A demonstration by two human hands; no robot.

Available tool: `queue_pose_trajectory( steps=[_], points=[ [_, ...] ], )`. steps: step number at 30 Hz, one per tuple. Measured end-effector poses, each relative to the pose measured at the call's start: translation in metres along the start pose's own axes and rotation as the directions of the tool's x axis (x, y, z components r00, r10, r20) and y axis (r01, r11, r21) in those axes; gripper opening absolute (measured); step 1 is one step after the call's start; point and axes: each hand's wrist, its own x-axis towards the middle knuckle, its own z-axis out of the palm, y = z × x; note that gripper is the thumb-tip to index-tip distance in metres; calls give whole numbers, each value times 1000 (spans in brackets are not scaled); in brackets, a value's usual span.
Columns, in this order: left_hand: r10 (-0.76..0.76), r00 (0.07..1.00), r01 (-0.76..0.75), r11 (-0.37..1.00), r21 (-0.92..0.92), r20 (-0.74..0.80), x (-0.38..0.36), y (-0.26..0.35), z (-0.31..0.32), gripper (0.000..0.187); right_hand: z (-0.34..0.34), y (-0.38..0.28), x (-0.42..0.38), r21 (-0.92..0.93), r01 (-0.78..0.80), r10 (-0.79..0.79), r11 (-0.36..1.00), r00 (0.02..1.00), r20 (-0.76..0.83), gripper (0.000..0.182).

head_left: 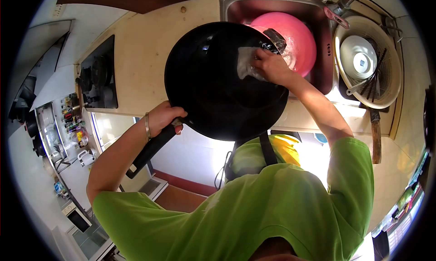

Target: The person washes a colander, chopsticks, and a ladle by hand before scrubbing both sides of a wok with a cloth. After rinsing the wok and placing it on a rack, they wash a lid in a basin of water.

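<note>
A large black wok (213, 93) is held tilted over the counter's front edge and partly over the sink. My left hand (164, 118) is closed round its long black handle (152, 151), close to the pan's rim. Against the wok's inner surface, at the upper right, my right hand (274, 68) presses a pale, wet-looking cloth (247, 63). The fingers are bunched on the cloth. Behind the wok's right rim, a pink basin (302, 38) stands in the sink with water and a dark object in it, partly hidden.
The steel sink (323, 66) has a faucet (340, 7) at its far right corner. Right of it, a cream basket (394, 70) holds a white bowl (358, 59) and dark sticks. A wooden handle (376, 138) juts over the counter edge. A stove (101, 75) is at the left.
</note>
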Motion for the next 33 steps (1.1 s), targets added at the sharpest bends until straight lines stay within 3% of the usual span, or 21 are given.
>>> queue_pose_trajectory(
  steps=[5,7,9,11,13,15,17,19,24,27,31,32,33],
  points=[
    [-11,999,10,999,31,37,2,2,-3,12,27,-6,23,-126,-75,72,989,997,-28,25],
    [-13,999,11,999,39,39,3,3,-3,13,39,-11,38,-193,-240,220,952,968,-118,27],
    [-20,999,18,999,46,42,2,5,-1,13,49,-14,54,-133,-277,264,952,958,-108,25],
    [-27,998,23,996,86,48,-4,11,3,14,62,-17,69,-42,-318,291,947,909,-299,27],
    [-5,999,0,995,99,52,-5,13,5,13,59,-37,85,65,-355,358,933,889,-285,32],
    [14,998,-21,994,111,58,-5,11,5,13,66,-50,101,255,-362,441,897,776,-450,36],
    [32,998,-38,991,126,49,-3,8,4,13,72,-62,115,352,-332,469,875,763,-444,41],
    [28,998,-35,988,148,51,-2,8,4,13,71,-80,127,444,-240,457,863,745,-486,44],
    [12,999,-24,964,266,47,0,8,-1,18,63,-143,128,658,-10,370,753,833,-411,46],
    [107,988,-128,970,208,110,2,4,-2,28,48,-164,101,741,44,241,670,931,-273,50],
    [99,991,-109,987,118,93,-2,9,4,47,33,-169,47,797,124,-35,591,991,-128,46],
    [46,996,-50,997,58,78,-1,9,3,49,22,-167,32,858,42,-44,512,999,-23,41],
    [-6,998,7,1000,-5,63,0,10,2,50,16,-162,19,856,40,-36,516,999,-25,41]
  ],
)
